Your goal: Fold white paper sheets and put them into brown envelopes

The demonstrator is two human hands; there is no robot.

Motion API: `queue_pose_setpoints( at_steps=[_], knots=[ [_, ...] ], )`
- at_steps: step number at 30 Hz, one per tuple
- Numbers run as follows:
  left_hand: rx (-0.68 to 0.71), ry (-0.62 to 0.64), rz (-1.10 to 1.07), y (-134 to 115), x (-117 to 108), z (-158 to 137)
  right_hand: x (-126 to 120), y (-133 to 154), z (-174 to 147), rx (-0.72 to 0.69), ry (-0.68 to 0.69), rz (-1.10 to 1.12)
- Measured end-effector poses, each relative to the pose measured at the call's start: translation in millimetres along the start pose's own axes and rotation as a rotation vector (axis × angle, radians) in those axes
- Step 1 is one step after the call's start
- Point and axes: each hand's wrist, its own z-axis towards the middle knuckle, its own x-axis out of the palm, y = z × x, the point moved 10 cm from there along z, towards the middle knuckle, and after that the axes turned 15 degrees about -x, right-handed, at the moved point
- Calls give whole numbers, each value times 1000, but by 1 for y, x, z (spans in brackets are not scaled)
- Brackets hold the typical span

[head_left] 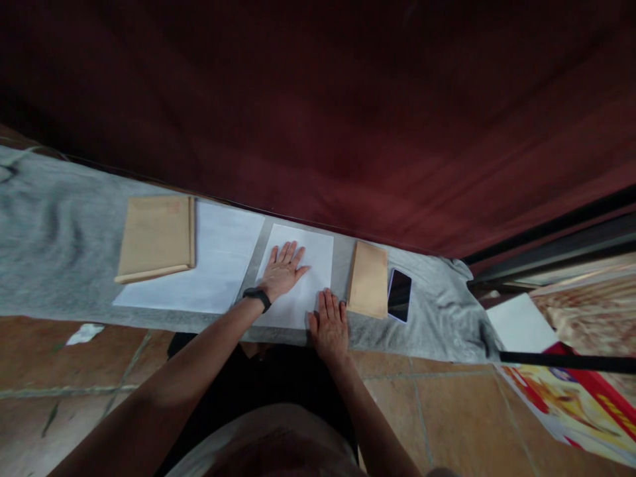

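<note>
A sheet of white paper point(311, 258) lies flat on the grey cloth in front of me. My left hand point(282, 270), with a dark band on the wrist, rests palm down on the sheet, fingers spread. At the sheet's lower right corner my right hand point(330, 324) lies flat, its fingers stretched out and slightly apart. Just right of it is a brown envelope or small stack of them point(368, 278). To the left, a thicker stack of brown envelopes point(156, 235) sits on larger white paper point(218, 265).
A phone point(399, 295) lies right of the small envelopes. The narrow surface wears a grey cloth point(432, 318), with a dark red panel point(318, 132) along its far edge. A colourful box point(571, 404) stands at lower right. White scrap point(85, 334) lies on the tiled floor point(447, 411).
</note>
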Motion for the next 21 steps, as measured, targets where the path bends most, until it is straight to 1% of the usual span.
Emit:
queue_pose_setpoints(
  at_steps=[5, 8, 11, 14, 16, 18, 21],
  knots=[
    [-36, 1, 9, 14, -1, 17, 0, 1, 0, -3, 11, -1],
    [-56, -2, -2, 14, 0, 20, -2, 3, -1, -13, 4, -8],
    [-61, -4, -18, 5, 2, 19, -2, 3, -1, -9, -2, -20],
    [17, 4, -28, -15, 7, 17, -2, 4, -1, -5, -4, -25],
    [55, 6, -35, -23, 8, 19, -2, 4, -1, -4, -11, -22],
    [58, 4, -38, -23, 8, 27, -2, 4, -1, 0, -21, -19],
    [30, -5, -26, -13, 6, 43, -4, 4, 0, 1, -30, -16]
  ],
)
